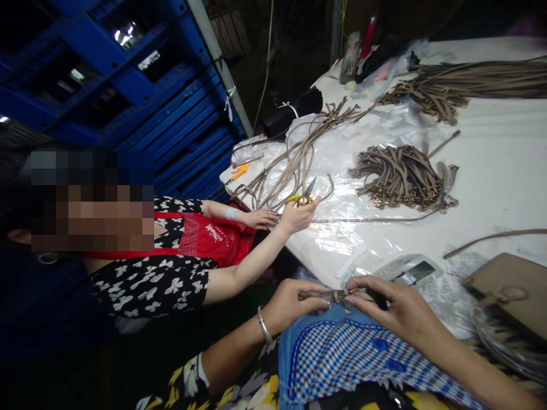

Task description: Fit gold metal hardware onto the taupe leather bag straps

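Just above a blue checked apron, my left hand (294, 304) and my right hand (387, 302) face each other. Between them is a small strap piece (338, 295), pinched from both sides by the fingertips. A bit of gold-coloured metal shows at my right fingertips. Behind my right hand lies a grey-white device with a dark display (416, 273). A pile of short brown straps with metal buckles (399, 176) rests on clear plastic farther up the white table (504, 188).
At the left, a person in a red apron (217, 233) holds yellow-handled scissors (302, 198) over the table's edge. Long straps (294, 154) lie beyond. A taupe bag (513, 285) sits at right; blue pallets (171, 102) stand behind the person.
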Tool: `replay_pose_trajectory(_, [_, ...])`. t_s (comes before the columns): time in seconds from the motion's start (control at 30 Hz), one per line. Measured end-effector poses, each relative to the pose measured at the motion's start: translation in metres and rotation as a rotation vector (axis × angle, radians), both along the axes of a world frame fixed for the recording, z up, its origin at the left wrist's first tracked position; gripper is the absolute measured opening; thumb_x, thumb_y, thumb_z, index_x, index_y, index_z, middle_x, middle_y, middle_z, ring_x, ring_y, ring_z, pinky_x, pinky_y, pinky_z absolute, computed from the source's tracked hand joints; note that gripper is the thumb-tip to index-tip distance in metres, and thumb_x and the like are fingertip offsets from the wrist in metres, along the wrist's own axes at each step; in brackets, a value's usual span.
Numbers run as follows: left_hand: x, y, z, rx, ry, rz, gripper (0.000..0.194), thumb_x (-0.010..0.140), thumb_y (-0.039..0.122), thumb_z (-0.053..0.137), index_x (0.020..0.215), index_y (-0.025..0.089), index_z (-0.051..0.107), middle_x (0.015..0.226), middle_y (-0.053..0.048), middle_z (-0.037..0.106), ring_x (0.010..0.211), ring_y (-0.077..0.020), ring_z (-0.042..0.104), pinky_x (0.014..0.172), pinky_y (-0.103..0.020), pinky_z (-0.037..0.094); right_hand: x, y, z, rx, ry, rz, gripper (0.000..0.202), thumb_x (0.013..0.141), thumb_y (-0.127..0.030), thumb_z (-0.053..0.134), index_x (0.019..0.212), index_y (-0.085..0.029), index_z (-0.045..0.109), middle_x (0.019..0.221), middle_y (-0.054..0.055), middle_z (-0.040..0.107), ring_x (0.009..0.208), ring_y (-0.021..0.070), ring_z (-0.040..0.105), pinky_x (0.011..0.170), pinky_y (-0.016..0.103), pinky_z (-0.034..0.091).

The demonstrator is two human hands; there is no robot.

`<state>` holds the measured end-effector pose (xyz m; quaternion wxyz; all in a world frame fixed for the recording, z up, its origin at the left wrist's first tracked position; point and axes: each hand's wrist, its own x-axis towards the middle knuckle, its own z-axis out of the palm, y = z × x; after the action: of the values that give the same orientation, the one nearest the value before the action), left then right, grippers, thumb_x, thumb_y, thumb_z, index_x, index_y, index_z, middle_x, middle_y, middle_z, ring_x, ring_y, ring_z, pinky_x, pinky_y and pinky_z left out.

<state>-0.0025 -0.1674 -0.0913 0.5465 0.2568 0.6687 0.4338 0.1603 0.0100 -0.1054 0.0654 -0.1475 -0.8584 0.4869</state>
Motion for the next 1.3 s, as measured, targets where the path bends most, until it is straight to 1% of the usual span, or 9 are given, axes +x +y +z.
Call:
replay_pose_trajectory(0.1, [-0.001,0.003,0.003,-0.057,-0.164,-0.006,0.037,0.077,0.036,0.072,0.107,0.013,0.074,0.089,-0.009,0.076,0.067,-0.0146,0.065,0.061,-0.021,0.047,0.002,0.000,0.002,0.098,0.136,0.050,0.021,0.090,-0.036,0.061,0.106,-0.023,0.066,0.098,0.005,0.074,0.087,0.0210,0.069,0.079,0.030,0.054])
replay_pose_trajectory(0.2, [0.001,0.005,0.004,-0.055,-0.185,-0.012,0.036,0.077,0.037,0.072,0.104,0.013,0.075,0.085,-0.008,0.076,0.064,-0.0129,0.064,0.060,-0.020,0.045,0.001,0.001,0.005,0.106,0.151,0.088,0.021,0.090,-0.034,0.061,0.108,-0.023,0.067,0.100,0.005,0.074,0.090,0.0210,0.069,0.081,0.031,0.054])
replay_pose_trajectory(0.37, [0.005,0.010,0.004,0.058,0.041,0.016,0.031,0.075,0.030,0.075,0.102,0.014,0.076,0.095,-0.009,0.076,0.083,-0.0203,0.070,0.077,-0.026,0.051,-0.006,0.000,0.002,-0.074,-0.062,-0.003,0.023,0.084,-0.044,0.067,0.093,-0.023,0.071,0.085,0.001,0.076,0.074,0.0190,0.071,0.066,0.026,0.054])
replay_pose_trajectory(0.5, [0.005,0.015,0.007,0.102,0.218,-0.010,0.029,0.073,0.027,0.077,0.099,0.014,0.077,0.099,-0.009,0.076,0.093,-0.0232,0.070,0.085,-0.027,0.050,-0.011,-0.002,-0.002,-0.152,-0.132,-0.031,0.026,0.083,-0.047,0.067,0.092,-0.023,0.070,0.082,0.000,0.075,0.075,0.0193,0.071,0.066,0.025,0.054])
replay_pose_trajectory(0.6, [0.005,0.015,0.007,0.078,0.068,0.017,0.038,0.072,0.030,0.078,0.105,0.013,0.073,0.103,-0.012,0.074,0.097,-0.0242,0.069,0.089,-0.031,0.051,-0.008,-0.001,-0.001,-0.062,-0.029,-0.001,0.022,0.085,-0.043,0.066,0.095,-0.023,0.070,0.088,0.001,0.075,0.078,0.0191,0.071,0.069,0.026,0.054])
replay_pose_trajectory(0.77, [0.005,0.011,0.005,-0.001,-0.415,0.108,0.054,0.067,0.031,0.083,0.114,0.011,0.068,0.109,-0.016,0.071,0.098,-0.0236,0.069,0.092,-0.035,0.050,-0.001,-0.001,0.008,0.171,0.217,0.095,0.019,0.091,-0.028,0.061,0.110,-0.024,0.064,0.097,0.004,0.073,0.087,0.0199,0.069,0.078,0.029,0.053])
replay_pose_trajectory(0.87, [0.002,0.009,0.008,0.004,-0.584,0.086,0.050,0.070,0.032,0.081,0.114,0.010,0.068,0.109,-0.016,0.071,0.095,-0.0212,0.070,0.091,-0.032,0.050,0.000,-0.002,0.012,0.235,0.254,0.117,0.023,0.092,-0.022,0.058,0.115,-0.025,0.060,0.097,0.003,0.073,0.084,0.0190,0.069,0.078,0.029,0.053])
replay_pose_trajectory(1.17, [-0.003,0.012,0.012,0.045,-0.516,-0.063,0.040,0.081,0.040,0.071,0.108,0.010,0.071,0.104,-0.015,0.073,0.093,-0.0208,0.069,0.092,-0.035,0.049,0.005,0.004,0.001,0.399,0.340,0.158,0.042,0.093,-0.015,0.055,0.133,-0.024,0.046,0.110,0.008,0.070,0.094,0.0215,0.067,0.080,0.031,0.053])
replay_pose_trajectory(1.3, [0.003,0.016,0.007,0.045,-0.445,-0.042,0.039,0.079,0.041,0.072,0.103,0.010,0.070,0.104,-0.015,0.073,0.091,-0.0208,0.070,0.086,-0.032,0.051,0.002,0.003,0.001,0.393,0.302,0.137,0.031,0.094,-0.018,0.055,0.125,-0.022,0.053,0.104,0.008,0.071,0.088,0.0199,0.067,0.077,0.030,0.053])
